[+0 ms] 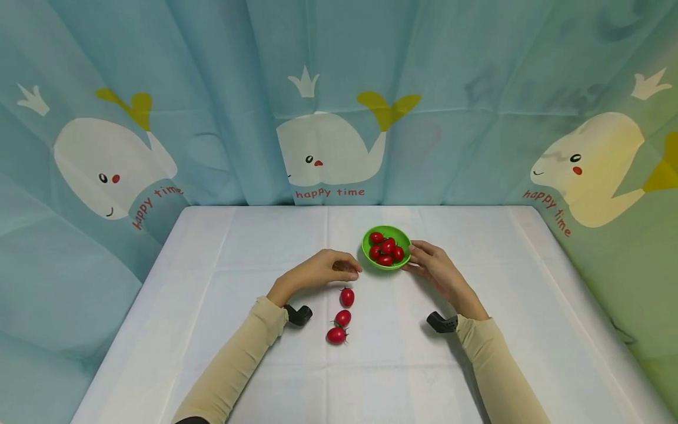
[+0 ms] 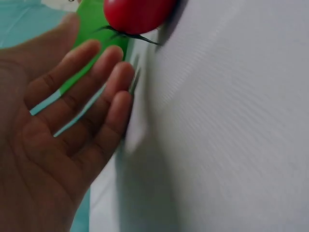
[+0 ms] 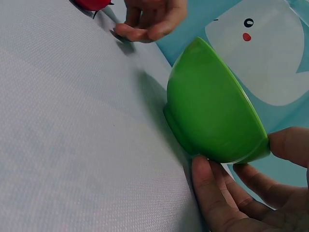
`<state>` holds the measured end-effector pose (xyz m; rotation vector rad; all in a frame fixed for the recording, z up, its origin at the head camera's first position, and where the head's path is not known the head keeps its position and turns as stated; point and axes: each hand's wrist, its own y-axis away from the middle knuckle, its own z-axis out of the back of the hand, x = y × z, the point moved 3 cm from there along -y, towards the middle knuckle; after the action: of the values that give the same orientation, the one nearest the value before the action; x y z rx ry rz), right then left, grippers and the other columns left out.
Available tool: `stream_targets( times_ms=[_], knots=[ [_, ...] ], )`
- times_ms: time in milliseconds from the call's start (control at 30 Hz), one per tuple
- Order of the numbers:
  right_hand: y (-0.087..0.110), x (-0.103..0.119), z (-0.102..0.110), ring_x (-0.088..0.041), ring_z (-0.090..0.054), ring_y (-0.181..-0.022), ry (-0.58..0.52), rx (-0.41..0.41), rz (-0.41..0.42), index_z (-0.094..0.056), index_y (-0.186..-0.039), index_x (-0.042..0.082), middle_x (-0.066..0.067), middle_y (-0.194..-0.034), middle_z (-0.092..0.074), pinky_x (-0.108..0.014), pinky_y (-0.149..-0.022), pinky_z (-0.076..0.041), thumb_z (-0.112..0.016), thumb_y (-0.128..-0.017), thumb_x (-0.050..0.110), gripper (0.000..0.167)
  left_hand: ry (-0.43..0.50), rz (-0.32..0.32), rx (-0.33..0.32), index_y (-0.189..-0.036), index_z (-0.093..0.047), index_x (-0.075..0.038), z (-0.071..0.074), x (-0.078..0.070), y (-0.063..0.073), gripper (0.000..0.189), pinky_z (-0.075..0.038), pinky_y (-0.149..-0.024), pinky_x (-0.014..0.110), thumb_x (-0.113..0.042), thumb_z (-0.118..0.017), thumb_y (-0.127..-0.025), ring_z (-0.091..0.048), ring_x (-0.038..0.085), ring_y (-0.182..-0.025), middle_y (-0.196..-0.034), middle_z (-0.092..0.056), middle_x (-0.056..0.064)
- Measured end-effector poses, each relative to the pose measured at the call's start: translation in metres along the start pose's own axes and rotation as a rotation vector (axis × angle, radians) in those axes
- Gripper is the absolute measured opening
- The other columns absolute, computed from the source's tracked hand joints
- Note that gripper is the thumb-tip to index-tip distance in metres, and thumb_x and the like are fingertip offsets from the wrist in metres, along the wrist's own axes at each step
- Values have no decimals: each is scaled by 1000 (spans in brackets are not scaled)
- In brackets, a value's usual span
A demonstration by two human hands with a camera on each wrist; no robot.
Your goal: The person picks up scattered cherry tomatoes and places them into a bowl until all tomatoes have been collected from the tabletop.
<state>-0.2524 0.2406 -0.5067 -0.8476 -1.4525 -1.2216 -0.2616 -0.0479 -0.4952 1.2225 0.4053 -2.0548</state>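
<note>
Tomatoes (image 1: 346,297), three in a short line, lie on the white surface (image 1: 397,365); my left hand (image 1: 324,270) hovers just beyond the farthest, fingers loosely parted, holding nothing. I judge them light, firm yet bruisable, slick and apt to roll, best pinched gently across the middle. My right hand (image 1: 441,275) grips the green bowl (image 3: 207,101) by its side; inside sit several more tomatoes (image 1: 388,247).
</note>
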Motion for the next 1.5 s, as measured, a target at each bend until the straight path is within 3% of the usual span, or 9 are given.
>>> stream_targets(
  times_ms=[300,467,800,1067,1500],
  knots=[
    [-1,-1,-1,-2,-67,-108,-6,4,-1,-32,-157,-8,-29,-157,-40,-26,-100,-58,-46,-113,27,58,4,-32,160,-128,-73,-16,1,9,11,37,-54,-100,27,-18,-81,-92,-66,11,-109,-121,-74,-5],
    [-3,0,-1,-2,-68,-107,9,-7,-9,-36,-156,-7,-26,-154,-44,-25,-98,-59,-47,-112,28,57,11,-70,193,-124,-76,-20,-2,10,15,37,-51,-108,29,-18,-84,-89,-63,11,-120,-125,-73,-8],
    [-1,2,0,-2,-67,-108,9,-6,-1,-35,-156,-8,-26,-154,-43,-25,-99,-58,-48,-112,29,59,-62,-50,167,-114,-80,-30,-4,13,13,29,-50,-106,30,-20,-86,-87,-60,9,-116,-115,-73,-13],
    [0,3,1,-2,-67,-109,-10,8,10,-34,-156,-9,-29,-156,-41,-26,-100,-58,-49,-112,28,60,-46,-43,136,-116,-79,-24,-5,12,11,27,-50,-105,29,-24,-84,-89,-62,8,-112,-114,-73,-10],
    [0,0,1,-1,-67,-109,13,19,13,-33,-157,-8,-30,-158,-39,-25,-99,-58,-47,-113,30,60,-71,-84,-94,-119,-77,-14,4,-3,11,30,-56,-94,26,-22,-82,-91,-67,8,-99,-110,-77,-7]
  ],
)
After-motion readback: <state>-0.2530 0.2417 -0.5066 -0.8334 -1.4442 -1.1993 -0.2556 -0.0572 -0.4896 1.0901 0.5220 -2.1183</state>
